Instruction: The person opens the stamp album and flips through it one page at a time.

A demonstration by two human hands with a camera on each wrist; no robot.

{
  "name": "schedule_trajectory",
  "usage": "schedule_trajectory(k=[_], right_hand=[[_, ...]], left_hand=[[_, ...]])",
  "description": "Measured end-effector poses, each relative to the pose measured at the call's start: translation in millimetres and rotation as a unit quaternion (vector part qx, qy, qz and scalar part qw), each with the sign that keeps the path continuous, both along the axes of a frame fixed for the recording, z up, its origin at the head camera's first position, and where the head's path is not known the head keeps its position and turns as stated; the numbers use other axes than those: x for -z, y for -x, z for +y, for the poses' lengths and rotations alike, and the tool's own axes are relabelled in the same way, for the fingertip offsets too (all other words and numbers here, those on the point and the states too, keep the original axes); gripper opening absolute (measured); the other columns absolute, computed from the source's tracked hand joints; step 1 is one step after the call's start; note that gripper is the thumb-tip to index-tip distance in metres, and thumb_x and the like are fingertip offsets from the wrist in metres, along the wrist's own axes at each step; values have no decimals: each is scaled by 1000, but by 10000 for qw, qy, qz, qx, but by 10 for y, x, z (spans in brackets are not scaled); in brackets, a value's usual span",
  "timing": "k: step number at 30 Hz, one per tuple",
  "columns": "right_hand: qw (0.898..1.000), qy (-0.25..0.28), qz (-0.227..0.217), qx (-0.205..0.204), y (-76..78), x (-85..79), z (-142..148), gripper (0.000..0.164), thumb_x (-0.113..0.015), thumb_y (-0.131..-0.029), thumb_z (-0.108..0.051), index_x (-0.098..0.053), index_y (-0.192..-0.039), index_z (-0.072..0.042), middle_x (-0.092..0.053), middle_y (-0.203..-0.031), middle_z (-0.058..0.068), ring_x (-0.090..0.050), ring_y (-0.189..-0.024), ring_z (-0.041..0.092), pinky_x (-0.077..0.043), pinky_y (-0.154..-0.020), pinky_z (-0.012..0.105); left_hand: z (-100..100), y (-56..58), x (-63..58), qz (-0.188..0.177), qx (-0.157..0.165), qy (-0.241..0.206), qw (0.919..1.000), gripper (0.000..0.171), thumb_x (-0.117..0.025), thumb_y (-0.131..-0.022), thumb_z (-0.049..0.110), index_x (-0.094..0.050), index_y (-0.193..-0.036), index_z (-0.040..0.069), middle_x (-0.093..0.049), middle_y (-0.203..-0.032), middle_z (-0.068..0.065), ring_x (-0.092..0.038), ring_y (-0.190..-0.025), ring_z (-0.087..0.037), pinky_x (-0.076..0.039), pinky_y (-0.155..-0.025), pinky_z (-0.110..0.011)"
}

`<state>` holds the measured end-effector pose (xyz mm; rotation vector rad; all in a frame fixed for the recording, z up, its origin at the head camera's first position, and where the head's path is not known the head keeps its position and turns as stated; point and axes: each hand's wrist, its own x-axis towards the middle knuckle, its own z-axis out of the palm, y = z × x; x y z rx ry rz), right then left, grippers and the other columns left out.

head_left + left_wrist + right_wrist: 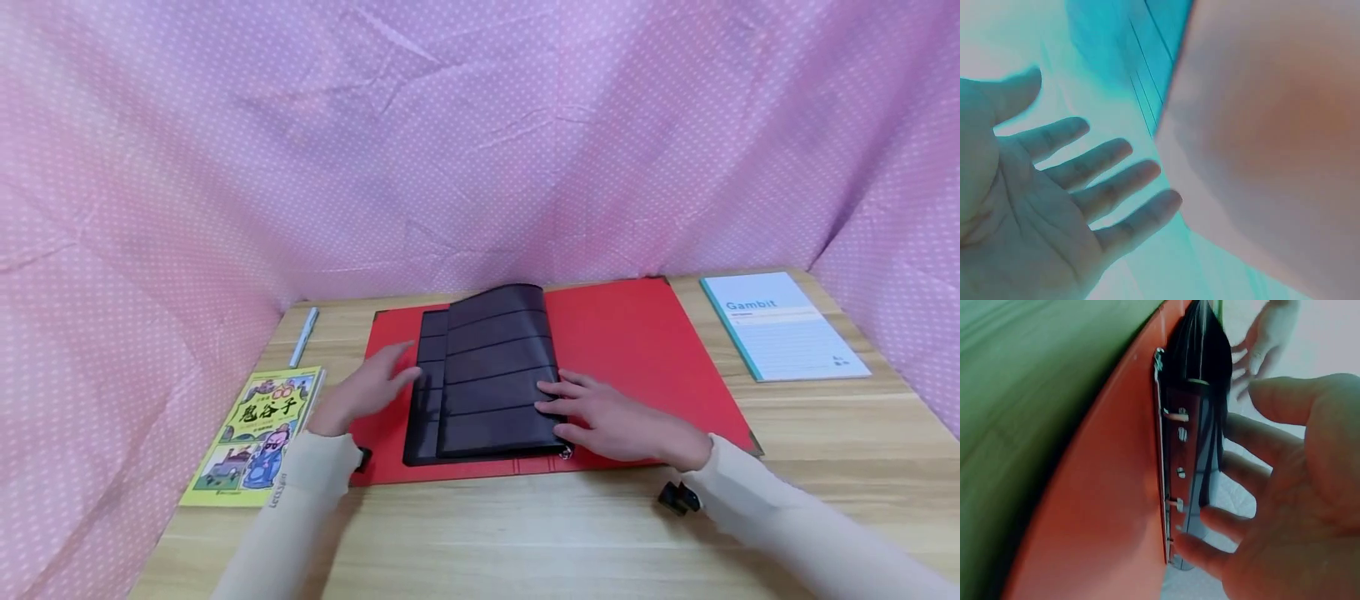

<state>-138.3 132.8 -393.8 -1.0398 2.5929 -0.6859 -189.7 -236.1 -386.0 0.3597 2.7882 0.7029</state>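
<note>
A red ring binder (630,358) lies spread open on the table, its black pocket pages (495,375) turned over to the left side. My right hand (600,417) has its fingers spread and touches the bound edge of the pages. In the right wrist view the metal rings and punched binding strip (1182,469) show beside that hand's fingertips. Over the left cover, next to the pages' outer edge, hovers my left hand (371,387) with fingers extended and nothing in it. The left wrist view shows its palm, with the fingers apart.
To the left lies a yellow comic-style book (255,442), with a pale pen (303,337) just behind it. A white and teal notebook (783,325) marked Gambit lies at the right. Pink dotted cloth (480,150) hangs behind the wooden table (525,533).
</note>
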Motion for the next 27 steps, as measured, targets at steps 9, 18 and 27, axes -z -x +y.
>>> schedule_trajectory(k=[9,18,27], right_hand=[[9999,65,-57,127,21,3,-22,58,-59,-93,-31,-38,-146,-19,-26,-153,1,-21,-138,30,-30,-105,52],[9921,73,-819,948,187,154,87,87,-62,-86,-53,-16,-153,-20,-20,-153,3,-22,-138,27,-38,-101,46],[9917,12,-348,1234,99,166,-91,83,-61,-87,-51,-19,-152,-20,-21,-153,7,-26,-136,32,-42,-97,49]], left_hand=[[563,-94,179,-245,-210,1941,9804,95,-67,-80,54,-20,-152,16,-22,-149,-23,-25,-129,-46,-28,-97,-66],[544,-89,225,-157,-168,2167,9760,89,-69,-81,47,-25,-150,13,-25,-147,-23,-26,-130,-44,-32,-95,-63],[435,-68,200,196,-63,2113,9772,82,-73,-83,34,-30,-149,12,-33,-145,-18,-35,-126,-36,-43,-92,-53]])
